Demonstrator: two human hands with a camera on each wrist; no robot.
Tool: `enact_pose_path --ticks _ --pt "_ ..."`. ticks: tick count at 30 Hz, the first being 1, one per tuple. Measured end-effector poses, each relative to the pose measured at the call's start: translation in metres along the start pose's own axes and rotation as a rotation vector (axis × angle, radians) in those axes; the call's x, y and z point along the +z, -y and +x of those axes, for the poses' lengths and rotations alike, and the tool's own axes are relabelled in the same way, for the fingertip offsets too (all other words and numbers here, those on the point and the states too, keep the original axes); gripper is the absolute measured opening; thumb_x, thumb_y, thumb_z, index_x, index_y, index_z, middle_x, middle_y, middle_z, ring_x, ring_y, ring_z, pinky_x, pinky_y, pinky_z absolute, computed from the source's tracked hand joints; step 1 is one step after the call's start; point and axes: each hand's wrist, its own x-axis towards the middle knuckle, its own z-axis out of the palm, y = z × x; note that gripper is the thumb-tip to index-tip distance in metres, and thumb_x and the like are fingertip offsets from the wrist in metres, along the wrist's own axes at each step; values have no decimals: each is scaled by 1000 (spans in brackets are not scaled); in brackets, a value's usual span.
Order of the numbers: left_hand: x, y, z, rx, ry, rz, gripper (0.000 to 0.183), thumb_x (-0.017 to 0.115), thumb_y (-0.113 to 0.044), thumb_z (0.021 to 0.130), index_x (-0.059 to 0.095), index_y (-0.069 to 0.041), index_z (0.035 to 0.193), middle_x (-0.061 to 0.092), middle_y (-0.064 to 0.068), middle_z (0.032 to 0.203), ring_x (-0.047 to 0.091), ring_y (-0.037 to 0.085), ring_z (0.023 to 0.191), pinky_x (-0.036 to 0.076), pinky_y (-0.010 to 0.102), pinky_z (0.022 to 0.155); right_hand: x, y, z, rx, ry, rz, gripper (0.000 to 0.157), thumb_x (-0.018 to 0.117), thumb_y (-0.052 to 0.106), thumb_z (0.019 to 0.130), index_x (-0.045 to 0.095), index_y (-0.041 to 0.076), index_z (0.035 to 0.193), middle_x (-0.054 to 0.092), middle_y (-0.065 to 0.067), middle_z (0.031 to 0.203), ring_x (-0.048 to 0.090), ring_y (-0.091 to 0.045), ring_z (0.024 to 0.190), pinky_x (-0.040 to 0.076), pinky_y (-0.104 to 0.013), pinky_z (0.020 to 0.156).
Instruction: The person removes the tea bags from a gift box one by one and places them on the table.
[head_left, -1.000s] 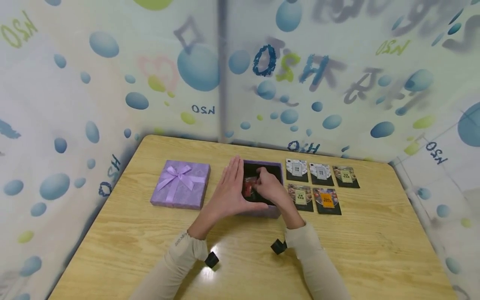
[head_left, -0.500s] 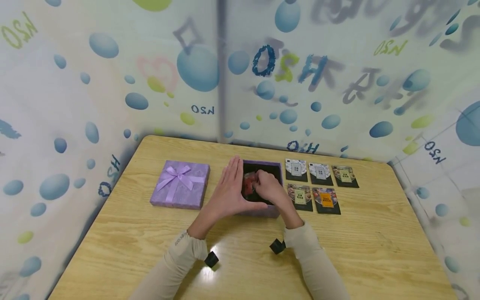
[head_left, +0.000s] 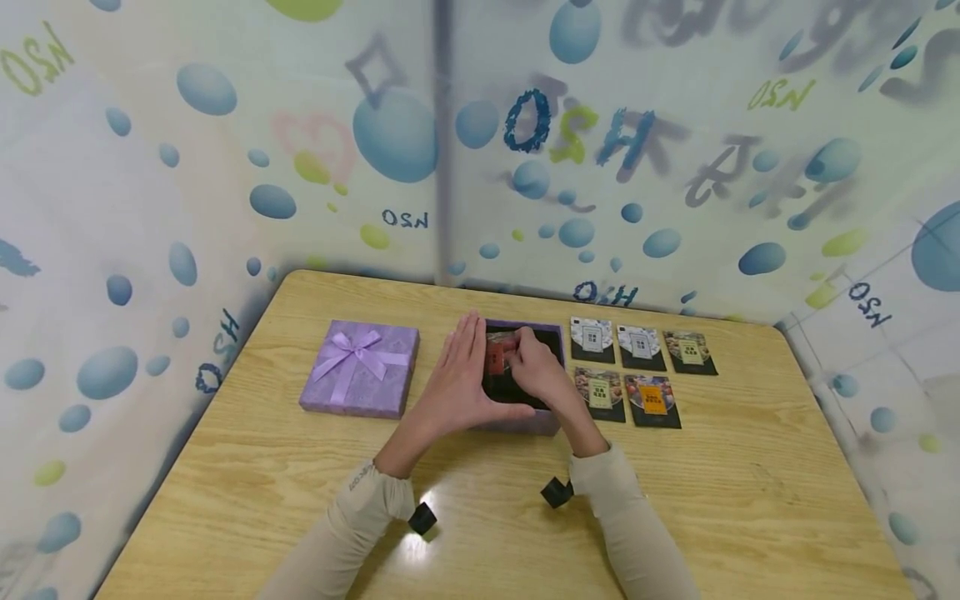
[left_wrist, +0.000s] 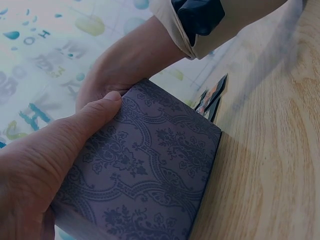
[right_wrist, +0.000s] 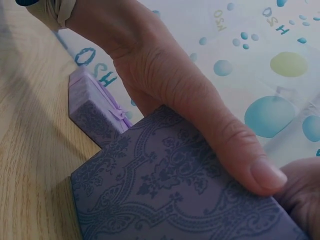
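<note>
An opened purple gift box [head_left: 525,423] with a dark inside stands near the middle of the table. My left hand [head_left: 457,387] rests along its left side with straight fingers, the thumb stretched over the front rim. In the left wrist view, that thumb [left_wrist: 95,114] lies on the upper edge of the patterned box wall [left_wrist: 150,165]. Inside the box, my right hand [head_left: 534,367] pinches a small packet [head_left: 497,358] with a red label; its lower part is hidden. From the right wrist, the box wall [right_wrist: 160,190] covers the right fingers and the packet.
A purple box lid [head_left: 356,371] with a ribbon bow lies left of the box. To the right, several small packets lie in two rows, among them a white-labelled packet [head_left: 592,340] and an orange-labelled packet [head_left: 654,402]. A printed wall [head_left: 525,208] borders the table [head_left: 480,542].
Within the box, my right hand has shifted the red-labelled packet, which now sits slightly farther back with its label flatter in view. The left hand has stayed in place.
</note>
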Motion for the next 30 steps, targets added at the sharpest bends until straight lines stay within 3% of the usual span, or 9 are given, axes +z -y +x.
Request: enact_pose_path --ticks 20,30 --pt "-1 0 1 -7 3 1 152 65 -95 67 -20 -12 163 -20 7 173 -19 20 159 0 47 130 -2 1 0 22 -15 49 21 47 9 106 53 0 124 59 -13 91 51 -23 69 41 -32 62" --pt "-1 1 0 -1 -5 -15 152 62 -98 66 -19 -13 164 -20 5 173 -14 23 161 2 47 130 -12 3 -5 -20 -24 109 24 49 7 105 53 -1 128 65 -17 102 54 -25 76 43 -34 68"
